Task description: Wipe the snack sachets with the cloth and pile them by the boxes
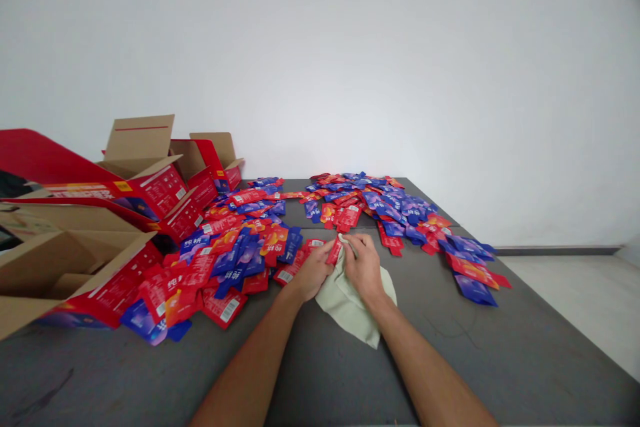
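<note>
In the middle of the grey table, my left hand (314, 271) is closed on a small red packet (335, 252). Close beside it, my right hand (364, 265) pinches a pale green cloth (350, 310), whose top edge touches the packet. The rest of the cloth hangs down and spreads over the tabletop beneath my right wrist. Part of the packet is hidden by my fingers. Just left of my left hand lies a heap of red and blue packets (245, 253), some showing barcodes.
A second pile of red and blue packets (380, 203) stretches along the back and right of the table (440, 360). Several open red cardboard boxes (113, 280) stand at the left, flaps up. A white wall (350, 67) rises behind; the table's right edge borders a pale floor (565, 287).
</note>
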`<state>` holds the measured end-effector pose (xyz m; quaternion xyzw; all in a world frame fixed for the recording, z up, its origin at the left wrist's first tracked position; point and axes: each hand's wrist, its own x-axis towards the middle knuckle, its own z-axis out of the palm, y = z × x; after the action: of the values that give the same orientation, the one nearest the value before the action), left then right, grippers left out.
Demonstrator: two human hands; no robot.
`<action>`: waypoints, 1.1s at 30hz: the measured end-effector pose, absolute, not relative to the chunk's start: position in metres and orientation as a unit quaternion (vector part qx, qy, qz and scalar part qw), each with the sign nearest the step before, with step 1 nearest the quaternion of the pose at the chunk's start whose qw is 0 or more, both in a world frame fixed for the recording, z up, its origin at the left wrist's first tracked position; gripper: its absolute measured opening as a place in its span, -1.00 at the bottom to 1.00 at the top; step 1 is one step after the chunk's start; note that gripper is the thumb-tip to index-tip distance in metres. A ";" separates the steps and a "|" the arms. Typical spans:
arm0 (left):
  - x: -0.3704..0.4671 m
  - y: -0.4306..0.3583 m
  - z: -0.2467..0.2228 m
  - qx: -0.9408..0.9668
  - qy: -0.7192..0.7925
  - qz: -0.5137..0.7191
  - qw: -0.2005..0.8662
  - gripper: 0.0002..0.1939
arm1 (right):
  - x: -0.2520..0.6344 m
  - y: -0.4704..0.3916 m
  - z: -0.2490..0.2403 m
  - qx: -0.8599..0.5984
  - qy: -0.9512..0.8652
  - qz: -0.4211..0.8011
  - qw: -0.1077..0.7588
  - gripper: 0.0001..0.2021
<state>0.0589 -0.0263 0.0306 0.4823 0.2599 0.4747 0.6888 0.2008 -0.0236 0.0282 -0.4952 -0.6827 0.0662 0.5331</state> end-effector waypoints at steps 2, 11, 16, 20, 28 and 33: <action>0.061 -0.029 0.031 0.503 0.255 0.464 0.683 -0.29 | 0.204 -0.023 0.028 -0.501 -0.679 0.055 0.534 -0.72; 0.054 -0.022 0.028 0.472 0.260 0.526 0.658 -0.13 | 0.187 -0.024 0.015 -0.413 -0.760 0.092 0.493 -0.71; 0.050 -0.020 0.037 0.446 0.247 0.564 0.650 -0.16 | 0.183 -0.030 0.017 -0.379 -0.793 0.125 0.460 -0.69; 0.048 -0.018 0.040 0.406 0.256 0.578 0.660 -0.37 | 0.182 -0.034 0.020 -0.361 -0.802 0.140 0.454 -0.70; 0.047 -0.009 0.033 0.346 0.291 0.623 0.639 -0.56 | 0.181 -0.038 0.025 -0.351 -0.811 0.152 0.442 -0.70; 0.040 -0.005 0.030 0.309 0.356 0.648 0.598 -0.44 | 0.186 -0.036 0.029 -0.398 -0.749 0.144 0.510 -0.73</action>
<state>0.0403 -0.0054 0.0300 0.3088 0.3562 0.6479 0.5983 0.1857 -0.0361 0.0292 -0.3976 -0.7494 0.1437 0.5096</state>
